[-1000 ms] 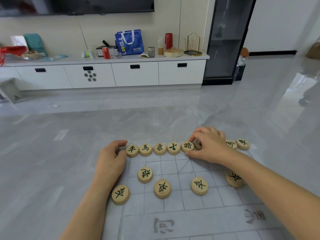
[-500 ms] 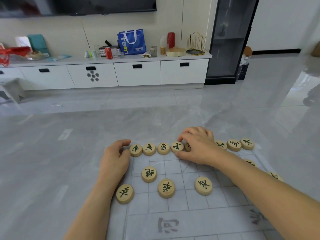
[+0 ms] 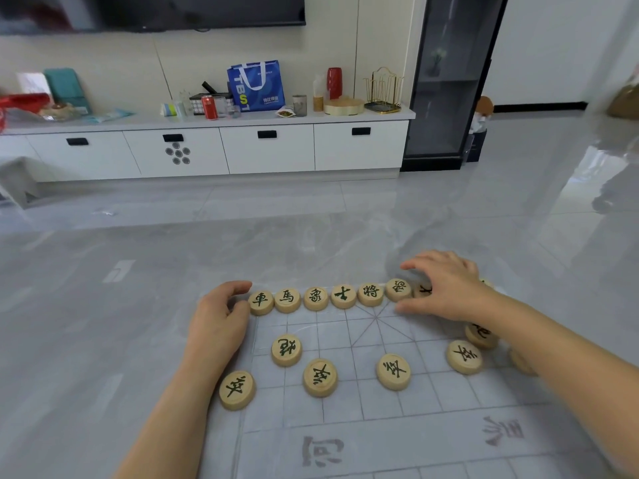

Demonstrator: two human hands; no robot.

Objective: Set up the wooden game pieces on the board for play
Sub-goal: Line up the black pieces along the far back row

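Floor: glossy grey tile floor (image 3: 103, 305); I judge that a thin sheet could slide on it.
Board: translucent grid board (image 3: 380, 444) lying flat on the floor; a sideways shove might drag it and skew every piece.
Row: back row (image 3: 342, 296) on the far line, neighbours nearly touching; one nudge could ripple along it.
Right: right hand (image 3: 449, 288) arched over a half-hidden piece (image 3: 423, 290); I cannot tell whether it pinches.
Left: left hand (image 3: 218, 323) loosely curled, holding nothing, thumb against the chariot piece (image 3: 260, 301).
Soldier: corner soldier piece (image 3: 237, 389) just beside the left forearm, easily knocked.
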